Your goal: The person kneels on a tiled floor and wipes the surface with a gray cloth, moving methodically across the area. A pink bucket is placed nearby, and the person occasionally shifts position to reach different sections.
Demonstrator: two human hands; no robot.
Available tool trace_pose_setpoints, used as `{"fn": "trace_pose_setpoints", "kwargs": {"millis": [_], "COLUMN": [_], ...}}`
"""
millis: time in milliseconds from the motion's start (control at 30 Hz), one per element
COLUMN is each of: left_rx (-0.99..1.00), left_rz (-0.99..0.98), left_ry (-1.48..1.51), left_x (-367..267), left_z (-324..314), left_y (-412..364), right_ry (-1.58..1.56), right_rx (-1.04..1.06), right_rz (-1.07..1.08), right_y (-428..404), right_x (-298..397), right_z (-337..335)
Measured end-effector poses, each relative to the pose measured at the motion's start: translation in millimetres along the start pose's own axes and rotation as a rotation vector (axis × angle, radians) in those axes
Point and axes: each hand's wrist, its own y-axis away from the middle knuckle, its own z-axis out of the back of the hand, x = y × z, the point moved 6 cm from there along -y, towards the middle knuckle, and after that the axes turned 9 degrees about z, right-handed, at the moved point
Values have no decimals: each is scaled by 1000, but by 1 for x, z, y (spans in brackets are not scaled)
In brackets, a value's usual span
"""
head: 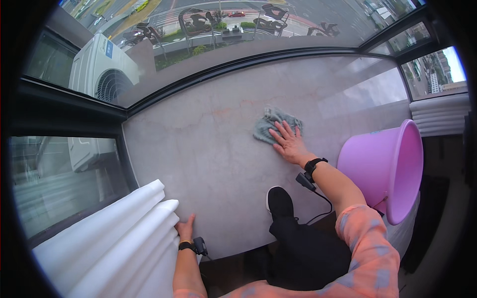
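My right hand [290, 142] lies spread, palm down, on a grey-green cloth [269, 124], pressing it flat against the grey stone-like window ledge [223, 164]. Low on the left, my left hand [185, 228] rests at the ledge beside a white curtain [141, 223]; its thumb points up and away, and the curtain hides most of its fingers, so its hold cannot be told. Each wrist wears a black strap with a small dark device. Faint reddish and dark stains mark the ledge beyond the cloth.
A pink-purple plastic bucket [367, 164] stands tilted in view to the right of my right forearm. My black shoe [280, 203] is on the ledge, near a black cable [329, 208]. Dark-framed window panes border the far and left edges; an air conditioner's outdoor unit [100, 70] sits outside.
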Motion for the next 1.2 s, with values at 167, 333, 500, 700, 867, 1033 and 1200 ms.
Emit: {"fn": "trace_pose_setpoints", "kwargs": {"millis": [167, 333, 500, 700, 867, 1033, 1200], "left_rx": [14, 66, 30, 2, -10, -6, -21], "left_rz": [-37, -56, -48, -37, -63, -96, -95], "left_ry": [114, 127, 63, 34, 93, 119, 96], "left_x": [3, -1, 4, -6, 5, -5, -1], "left_z": [-3, -4, 0, -1, -4, -4, 1], "left_y": [-2, 0, -2, 8, -7, 4, 3], "right_ry": [-334, -356, -131, -163, -187, -253, -97], "right_rx": [-121, -11, 196, 299, 59, 100, 204], "right_rz": [-736, -642, 338, 732, -46, -275, 1], "right_y": [52, 31, 43, 77, 61, 119, 232], "right_x": [-112, -30, 131, 150, 22, -18, 56], "right_z": [-8, -7, -22, -62, -23, -32, -99]}}
